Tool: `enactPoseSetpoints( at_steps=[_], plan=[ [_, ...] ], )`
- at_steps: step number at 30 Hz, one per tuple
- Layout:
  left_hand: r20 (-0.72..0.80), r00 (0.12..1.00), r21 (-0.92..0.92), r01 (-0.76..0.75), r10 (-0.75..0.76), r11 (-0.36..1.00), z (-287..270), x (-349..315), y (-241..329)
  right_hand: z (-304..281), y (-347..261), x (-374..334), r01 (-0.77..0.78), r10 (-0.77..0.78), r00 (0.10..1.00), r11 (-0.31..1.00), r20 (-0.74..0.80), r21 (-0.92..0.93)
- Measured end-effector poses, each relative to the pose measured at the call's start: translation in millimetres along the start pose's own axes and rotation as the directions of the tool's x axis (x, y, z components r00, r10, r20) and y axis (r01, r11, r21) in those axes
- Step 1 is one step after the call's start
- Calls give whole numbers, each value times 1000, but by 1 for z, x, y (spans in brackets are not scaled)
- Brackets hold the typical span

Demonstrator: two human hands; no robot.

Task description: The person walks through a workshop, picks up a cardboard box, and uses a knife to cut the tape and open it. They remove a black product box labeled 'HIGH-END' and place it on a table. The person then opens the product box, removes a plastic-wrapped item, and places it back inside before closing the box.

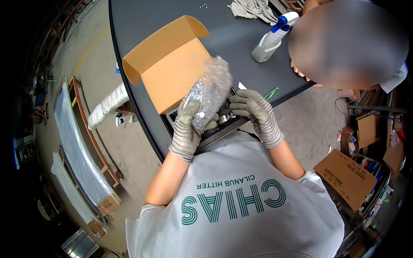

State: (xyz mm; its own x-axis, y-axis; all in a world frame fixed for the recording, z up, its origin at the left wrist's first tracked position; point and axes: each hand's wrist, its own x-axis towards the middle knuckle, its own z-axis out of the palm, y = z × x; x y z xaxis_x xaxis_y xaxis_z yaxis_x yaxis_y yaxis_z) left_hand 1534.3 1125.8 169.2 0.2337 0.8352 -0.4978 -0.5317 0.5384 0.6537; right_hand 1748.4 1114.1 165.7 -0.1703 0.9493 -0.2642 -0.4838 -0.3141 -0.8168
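My left hand (188, 132), in a grey-white work glove with a striped cuff, is closed round the lower end of a clear bubble wrap package (211, 88). What lies inside the wrap is hard to make out; its upper part is blurred. Beneath it stands a brown cardboard box (172, 73) with its lid raised, lined with dark foam and holding some shiny dark pieces (226, 117). My right hand (254, 109), gloved alike, hovers by the box's right side, its fingers loosely bent and apart, with nothing visible in them.
The box rests on a dark grey table (232, 41). A white spray bottle (267, 43) with a blue head, a pale cloth (254, 9) and a green tie (272, 93) lie or stand there too. Another person's hand (299, 72) touches the right edge. Wrapped panels (81, 137) lean at left.
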Motion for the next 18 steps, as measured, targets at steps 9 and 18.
enactPoseSetpoints(
  at_steps=[9,18],
  plan=[
    [154,954,512,-300,258,805,40,-45,34,27,10,12,-273,105,955,676,278,684],
    [0,956,544,-245,292,803,11,-48,23,-7,-14,13,3,-96,988,801,123,599]
  ],
)
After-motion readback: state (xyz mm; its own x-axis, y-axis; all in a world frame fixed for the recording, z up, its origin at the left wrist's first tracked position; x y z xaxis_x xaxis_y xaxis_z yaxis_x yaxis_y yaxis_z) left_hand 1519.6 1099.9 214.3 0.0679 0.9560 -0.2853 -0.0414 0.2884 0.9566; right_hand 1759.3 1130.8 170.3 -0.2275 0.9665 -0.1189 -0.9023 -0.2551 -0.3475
